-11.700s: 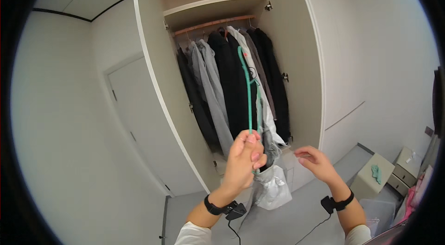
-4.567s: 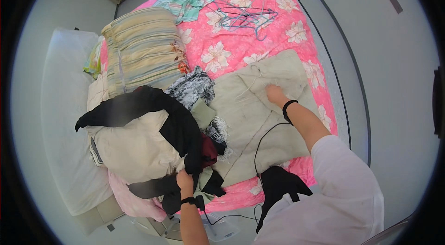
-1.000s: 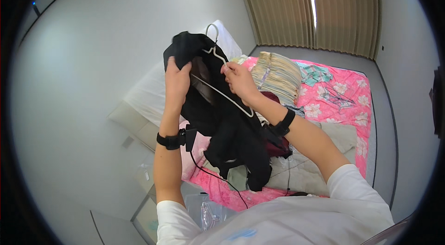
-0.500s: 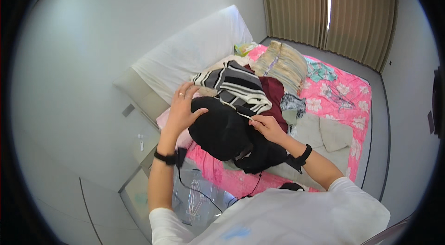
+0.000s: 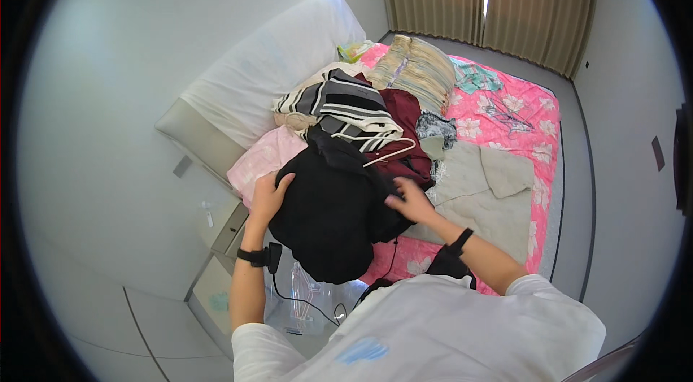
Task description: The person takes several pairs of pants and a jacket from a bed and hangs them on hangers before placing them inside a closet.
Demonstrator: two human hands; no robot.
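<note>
A black garment (image 5: 328,212), perhaps a hooded top, spreads in front of me over the near side of the bed. My left hand (image 5: 267,201) grips its left edge, thumb on top and the other fingers hidden behind the cloth. At the garment's right side is my right hand (image 5: 413,201), slightly blurred, with thumb and fingers apart. A white clothes hanger (image 5: 391,151) lies just beyond, partly covered by the black cloth. Behind it are a striped black, grey and white knit (image 5: 354,106) and a dark red garment (image 5: 404,109).
The bed has a pink floral sheet (image 5: 514,102). On it lie a striped pillow (image 5: 411,71), a pink cloth (image 5: 263,158), a grey folded cloth (image 5: 473,198) and several loose hangers (image 5: 512,120). A clear box (image 5: 307,302) with hangers stands below; a nightstand (image 5: 220,227) is at left.
My right hand has let go of the hanger, which now lies on the clothes pile. The black garment is spread wider and hangs lower. My left hand has moved down along its edge.
</note>
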